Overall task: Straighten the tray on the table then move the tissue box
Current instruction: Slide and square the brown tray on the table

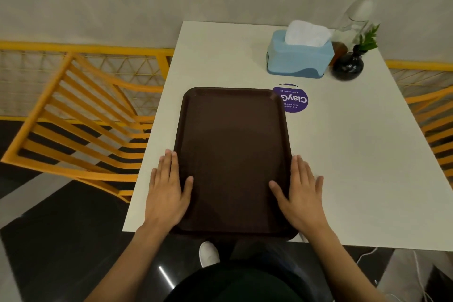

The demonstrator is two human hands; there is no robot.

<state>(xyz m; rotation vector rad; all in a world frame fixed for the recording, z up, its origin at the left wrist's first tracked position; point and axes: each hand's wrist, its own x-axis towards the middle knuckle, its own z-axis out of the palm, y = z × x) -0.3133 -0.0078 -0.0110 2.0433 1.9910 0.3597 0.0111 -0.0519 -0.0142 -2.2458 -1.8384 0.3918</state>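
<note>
Your tray lies flat on the white table with its long axis running straight away from you, one short end at the near table edge and slightly overhanging it, the other short end pointing toward the wall. Its long sides sit close to parallel with the table's left edge, and it holds nothing. Your left hand rests flat against the tray's left long rim, fingers extended forward on the table and thumb lying over the rim onto the tray floor. Your right hand mirrors it on the right rim, thumb inside, fingers spread on the table. Both hands are flat and uncurled, pressing the tray from either side rather than clamped around it. The far right corner of the tray covers part of a round purple sticker. Beyond that, well apart from the tray, the blue tissue box stands upright with a white tissue rising from its top slot. Just right of the box sits a dark round vase holding a green sprig, and behind it a clear glass bottle.
</note>
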